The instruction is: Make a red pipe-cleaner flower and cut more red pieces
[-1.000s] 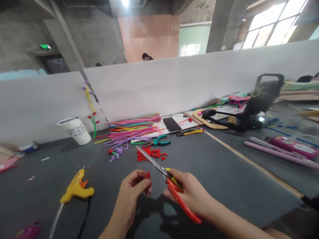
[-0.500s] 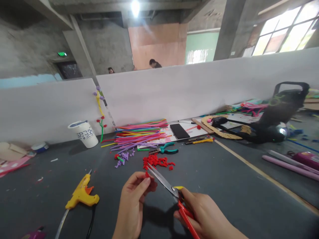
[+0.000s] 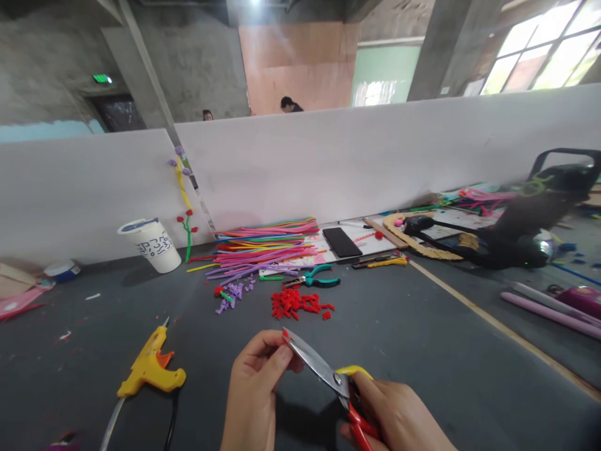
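Observation:
My left hand (image 3: 265,369) pinches a small red fuzzy piece (image 3: 285,334) between thumb and fingers, most of it hidden. My right hand (image 3: 392,407) is closed round the red and yellow handles of metal scissors (image 3: 319,364). The tips of the blades touch or lie very close to the red piece at my left fingertips. Just beyond my hands a pile of cut red pieces (image 3: 295,303) lies on the dark table (image 3: 422,351), with small purple pieces (image 3: 236,292) to its left.
Bundled coloured stems (image 3: 267,247), a black phone (image 3: 342,242) and teal pliers (image 3: 317,277) lie behind the red pile. A yellow glue gun (image 3: 153,366) and a white cup (image 3: 157,247) are left. A black lamp-like device (image 3: 526,232) stands right. Beyond the white partition (image 3: 282,169) are two people.
The scissors and my right hand have moved slightly right and down in view. Less of the red piece shows at my left fingertips. The view has tilted down a little.

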`<control>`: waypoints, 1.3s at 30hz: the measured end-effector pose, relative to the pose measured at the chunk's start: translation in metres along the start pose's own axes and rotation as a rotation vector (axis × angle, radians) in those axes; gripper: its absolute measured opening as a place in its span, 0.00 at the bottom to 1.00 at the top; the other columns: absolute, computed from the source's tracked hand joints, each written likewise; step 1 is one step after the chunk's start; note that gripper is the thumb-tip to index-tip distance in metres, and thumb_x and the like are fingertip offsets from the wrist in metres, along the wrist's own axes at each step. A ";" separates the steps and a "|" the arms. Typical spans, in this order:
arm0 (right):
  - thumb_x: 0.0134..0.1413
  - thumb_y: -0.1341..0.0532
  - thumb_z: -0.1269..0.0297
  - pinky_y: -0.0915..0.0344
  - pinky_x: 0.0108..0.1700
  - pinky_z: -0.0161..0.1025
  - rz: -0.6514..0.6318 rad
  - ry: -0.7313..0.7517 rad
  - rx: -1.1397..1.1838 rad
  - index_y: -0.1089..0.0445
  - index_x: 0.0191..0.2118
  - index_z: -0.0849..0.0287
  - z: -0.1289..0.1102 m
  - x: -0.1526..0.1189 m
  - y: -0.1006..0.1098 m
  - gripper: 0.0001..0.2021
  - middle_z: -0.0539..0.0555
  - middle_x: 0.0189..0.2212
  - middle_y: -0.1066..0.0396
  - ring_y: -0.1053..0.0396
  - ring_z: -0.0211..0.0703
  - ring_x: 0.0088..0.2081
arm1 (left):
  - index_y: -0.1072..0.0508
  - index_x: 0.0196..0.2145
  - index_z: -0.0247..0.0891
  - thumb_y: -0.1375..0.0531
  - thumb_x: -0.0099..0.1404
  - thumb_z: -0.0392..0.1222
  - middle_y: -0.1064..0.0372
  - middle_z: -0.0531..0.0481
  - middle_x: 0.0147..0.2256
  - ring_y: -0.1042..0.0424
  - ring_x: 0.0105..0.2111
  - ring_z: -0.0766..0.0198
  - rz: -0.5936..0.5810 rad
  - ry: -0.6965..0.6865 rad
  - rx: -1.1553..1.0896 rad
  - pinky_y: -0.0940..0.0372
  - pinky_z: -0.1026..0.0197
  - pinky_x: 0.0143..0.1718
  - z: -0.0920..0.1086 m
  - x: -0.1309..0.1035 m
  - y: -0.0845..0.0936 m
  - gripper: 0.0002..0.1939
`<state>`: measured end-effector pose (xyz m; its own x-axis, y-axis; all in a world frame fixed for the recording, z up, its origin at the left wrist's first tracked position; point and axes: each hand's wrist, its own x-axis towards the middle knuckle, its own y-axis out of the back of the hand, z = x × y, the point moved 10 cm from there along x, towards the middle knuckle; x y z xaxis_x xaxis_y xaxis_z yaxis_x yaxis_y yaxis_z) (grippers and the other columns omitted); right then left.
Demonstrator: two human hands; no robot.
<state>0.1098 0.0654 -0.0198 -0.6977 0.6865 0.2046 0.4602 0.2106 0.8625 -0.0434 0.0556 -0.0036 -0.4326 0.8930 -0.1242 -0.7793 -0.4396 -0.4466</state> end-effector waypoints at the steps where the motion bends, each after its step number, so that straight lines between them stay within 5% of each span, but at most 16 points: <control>1: 0.57 0.50 0.48 0.48 0.21 0.32 -0.009 0.005 -0.002 0.45 0.26 0.56 0.000 0.000 -0.001 0.17 0.48 0.20 0.36 0.42 0.36 0.18 | 0.25 0.22 0.36 0.34 0.48 0.38 0.30 0.54 0.20 0.34 0.22 0.70 0.006 0.007 -0.008 0.39 0.69 0.26 -0.001 0.000 0.000 0.04; 39: 0.59 0.54 0.48 0.51 0.19 0.32 -0.007 0.020 -0.020 0.48 0.25 0.55 -0.005 0.001 -0.006 0.18 0.48 0.17 0.37 0.42 0.36 0.16 | 0.27 0.21 0.37 0.33 0.48 0.37 0.32 0.55 0.21 0.36 0.22 0.71 -0.031 0.000 -0.019 0.39 0.70 0.26 -0.001 0.004 0.000 0.05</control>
<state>0.1039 0.0611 -0.0221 -0.7115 0.6713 0.2077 0.4446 0.2013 0.8728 -0.0454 0.0595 -0.0049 -0.4086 0.9061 -0.1097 -0.7835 -0.4098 -0.4670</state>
